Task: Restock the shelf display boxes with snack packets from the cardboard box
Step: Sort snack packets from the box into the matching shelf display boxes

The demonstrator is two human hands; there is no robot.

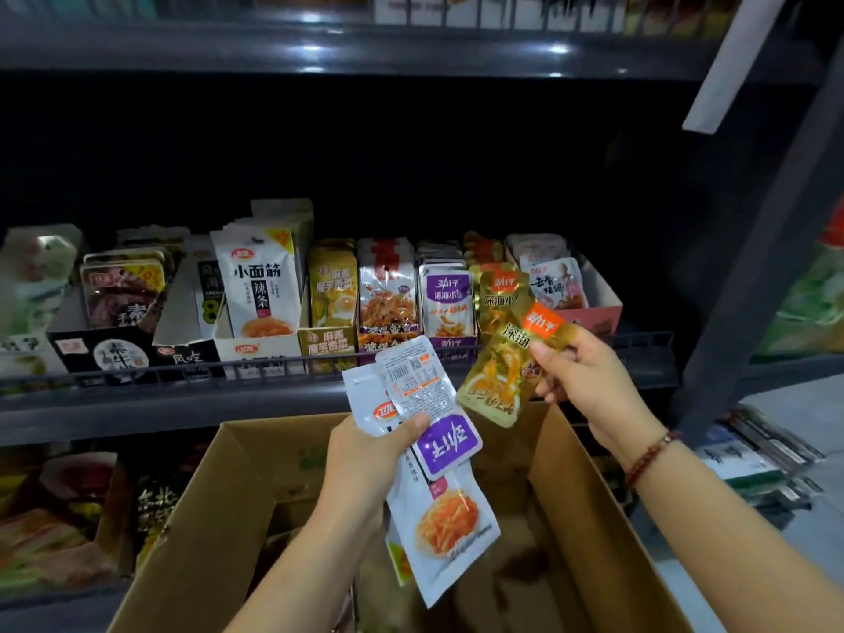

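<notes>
Gold packet (504,372) pinched in the right hand (589,381)!
Left hand (365,454) gripped several packets (434,450) above the cardboard box (219,518); display boxes (329,344) held packets.

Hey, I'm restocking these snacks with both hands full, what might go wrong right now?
Your left hand pinches a fanned stack: the purple packet and white packets could slip into the cardboard box. The gold packet in your right hand resembles neighbouring packs, so it may land in the wrong display box, not the gold row.
</notes>
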